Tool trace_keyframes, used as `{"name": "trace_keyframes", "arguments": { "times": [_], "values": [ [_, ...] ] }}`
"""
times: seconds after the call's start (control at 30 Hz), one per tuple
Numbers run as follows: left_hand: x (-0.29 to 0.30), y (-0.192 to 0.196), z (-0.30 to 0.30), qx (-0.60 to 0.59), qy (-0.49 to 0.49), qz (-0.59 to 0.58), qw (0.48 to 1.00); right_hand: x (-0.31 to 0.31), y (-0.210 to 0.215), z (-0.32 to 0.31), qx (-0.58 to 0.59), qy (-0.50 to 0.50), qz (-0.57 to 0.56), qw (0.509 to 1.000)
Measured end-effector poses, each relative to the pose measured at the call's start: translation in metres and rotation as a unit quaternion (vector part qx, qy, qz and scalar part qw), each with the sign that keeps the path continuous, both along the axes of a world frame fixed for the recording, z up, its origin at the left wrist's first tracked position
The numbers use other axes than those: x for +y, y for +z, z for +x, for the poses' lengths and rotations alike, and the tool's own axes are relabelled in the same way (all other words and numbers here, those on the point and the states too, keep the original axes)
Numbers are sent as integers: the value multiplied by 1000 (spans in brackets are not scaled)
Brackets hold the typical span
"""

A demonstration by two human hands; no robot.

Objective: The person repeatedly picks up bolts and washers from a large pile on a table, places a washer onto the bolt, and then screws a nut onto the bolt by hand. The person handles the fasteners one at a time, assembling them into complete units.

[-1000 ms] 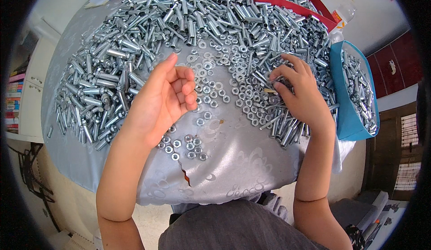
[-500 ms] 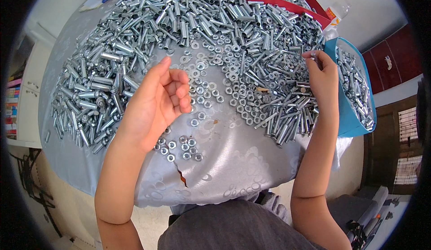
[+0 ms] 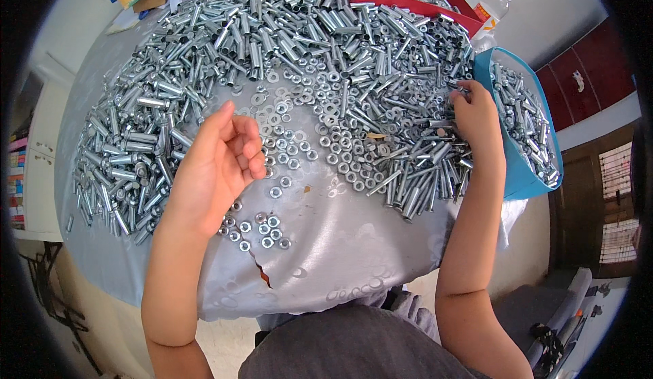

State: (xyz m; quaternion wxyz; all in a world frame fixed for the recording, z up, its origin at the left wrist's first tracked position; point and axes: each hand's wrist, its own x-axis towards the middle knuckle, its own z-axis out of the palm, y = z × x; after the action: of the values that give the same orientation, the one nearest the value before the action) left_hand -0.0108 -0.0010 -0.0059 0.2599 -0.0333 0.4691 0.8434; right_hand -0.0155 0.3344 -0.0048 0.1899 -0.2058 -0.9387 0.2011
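Note:
My left hand (image 3: 221, 158) hovers over the left part of the table, palm turned inward, fingers loosely curled and apart from the thumb, with nothing visible in it. Below it lies a small group of flanged nuts (image 3: 264, 230). At the right edge of the metal pile, my right hand (image 3: 477, 113) reaches down with its fingers drawn together; whatever is between the fingertips is hidden. Around those fingertips are thin bolts (image 3: 422, 187) and washers. Loose nuts (image 3: 346, 158) and flat washers (image 3: 273, 77) spread between the hands.
Sleeve anchor bolts (image 3: 139, 137) are heaped at the left, with metal sleeves (image 3: 255, 56) along the back. A blue box (image 3: 527, 188) of metal parts stands at the right and a red box (image 3: 408, 6) at the back, near a clear bottle (image 3: 495, 6). The grey tablecloth (image 3: 354, 243) has a tear.
The view has shifted a little, moving the table leftward in the picture. My right hand's fingertips have dipped lower into the pile's edge. My left hand keeps the same loose curl.

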Motion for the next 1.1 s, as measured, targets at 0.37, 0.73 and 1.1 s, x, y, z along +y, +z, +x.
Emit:
{"name": "trace_keyframes", "arguments": {
  "times": [0.37,0.73,1.1],
  "values": [
    [0,2,1,9,3,-8,1000,-13,-13,-4,-87,-6,80,993],
    [4,3,4,19,-2,-42,999,-29,-10,-6,-17,10,110,994],
    [5,2,4,39,0,-73,997,-61,-5,-4,46,185,-22,981]
  ]
}}
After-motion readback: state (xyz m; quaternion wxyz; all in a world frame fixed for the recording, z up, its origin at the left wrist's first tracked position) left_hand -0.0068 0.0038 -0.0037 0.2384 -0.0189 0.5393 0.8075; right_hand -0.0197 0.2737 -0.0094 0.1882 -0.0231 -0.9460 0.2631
